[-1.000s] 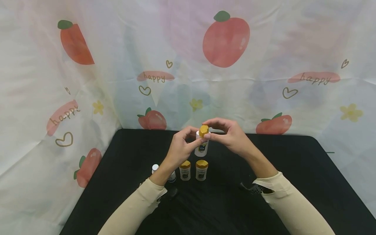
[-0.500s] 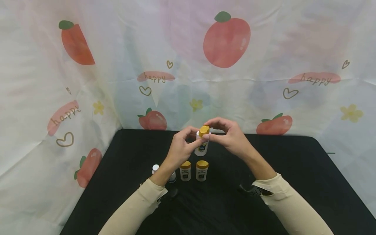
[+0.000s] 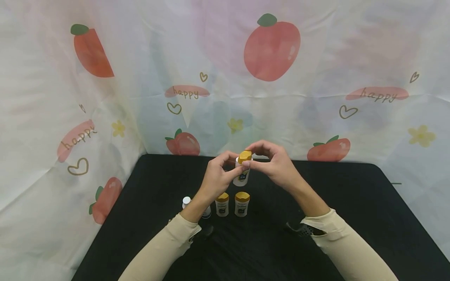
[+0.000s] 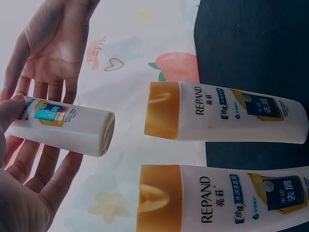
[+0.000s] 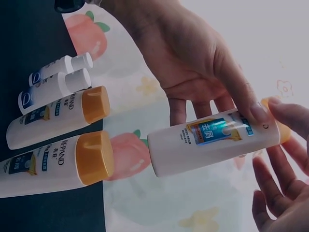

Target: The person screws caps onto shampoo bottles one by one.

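Note:
A white shampoo bottle (image 3: 241,180) with a gold cap (image 3: 245,156) is held up, nearly upright, over the far part of the table. My left hand (image 3: 218,175) grips its upper body, the thumb across the label front, as the right wrist view shows. From the other side my right hand (image 3: 277,162) pinches the gold cap, index finger at its top and thumb at its lower edge. Two similar shampoo bottles, a left one (image 3: 222,207) and a right one (image 3: 241,207), stand nearer on the table. The thumbs partly hide the neck of the held bottle.
Two smaller white-capped bottles, one nearer (image 5: 53,87) and one farther (image 5: 59,67) in the right wrist view, stand in the same row, partly behind the left forearm in the head view. A black-covered table (image 3: 334,195) meets a fruit-print curtain (image 3: 218,47) at the back.
The fingertips of my right hand have shifted slightly to the right along with the gold cap. The left hand and the standing bottles are nearly unchanged.

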A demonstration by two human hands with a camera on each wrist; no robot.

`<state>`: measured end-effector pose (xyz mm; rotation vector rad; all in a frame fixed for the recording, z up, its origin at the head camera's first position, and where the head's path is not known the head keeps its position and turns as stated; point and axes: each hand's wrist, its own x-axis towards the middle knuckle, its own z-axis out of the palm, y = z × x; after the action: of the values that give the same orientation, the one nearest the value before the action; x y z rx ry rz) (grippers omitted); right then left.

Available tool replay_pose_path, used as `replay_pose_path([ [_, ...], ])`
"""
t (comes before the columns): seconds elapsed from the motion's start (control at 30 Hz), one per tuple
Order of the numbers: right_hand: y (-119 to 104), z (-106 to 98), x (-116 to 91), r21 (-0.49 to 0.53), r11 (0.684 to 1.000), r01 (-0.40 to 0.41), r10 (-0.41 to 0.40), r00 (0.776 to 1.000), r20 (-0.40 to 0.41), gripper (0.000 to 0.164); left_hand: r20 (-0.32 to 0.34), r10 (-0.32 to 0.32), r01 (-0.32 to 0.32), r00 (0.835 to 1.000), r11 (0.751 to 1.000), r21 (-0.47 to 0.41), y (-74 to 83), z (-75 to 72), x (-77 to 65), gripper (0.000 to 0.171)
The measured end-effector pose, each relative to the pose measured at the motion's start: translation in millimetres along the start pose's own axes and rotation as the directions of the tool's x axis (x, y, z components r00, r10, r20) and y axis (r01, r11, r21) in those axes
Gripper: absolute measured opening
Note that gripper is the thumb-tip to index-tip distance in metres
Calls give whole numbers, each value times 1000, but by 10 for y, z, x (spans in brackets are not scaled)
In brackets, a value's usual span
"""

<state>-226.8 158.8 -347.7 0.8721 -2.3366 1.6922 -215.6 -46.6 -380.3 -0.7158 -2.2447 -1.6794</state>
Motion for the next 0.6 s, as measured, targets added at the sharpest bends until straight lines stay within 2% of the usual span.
replay_pose_path([
  [0.17,-3,13,-8,15,1000,4,-4,1000,-9,28,-4,-23,23,1000,1000,21,152,-5,-18,22],
  [0.3,-5,24,-11,25,1000,3,-3,1000,-16,27,-6,-13,14,1000,1000,24,295,-27,-45,19],
  [0.37,-6,28,-11,25,1000,3,-3,1000,-19,27,-8,-15,15,1000,1000,26,267,-20,-41,20],
  [0.6,-14,44,-15,34,999,-9,10,999,-30,26,-8,-24,25,1000,1000,10,24,22,0,20],
])
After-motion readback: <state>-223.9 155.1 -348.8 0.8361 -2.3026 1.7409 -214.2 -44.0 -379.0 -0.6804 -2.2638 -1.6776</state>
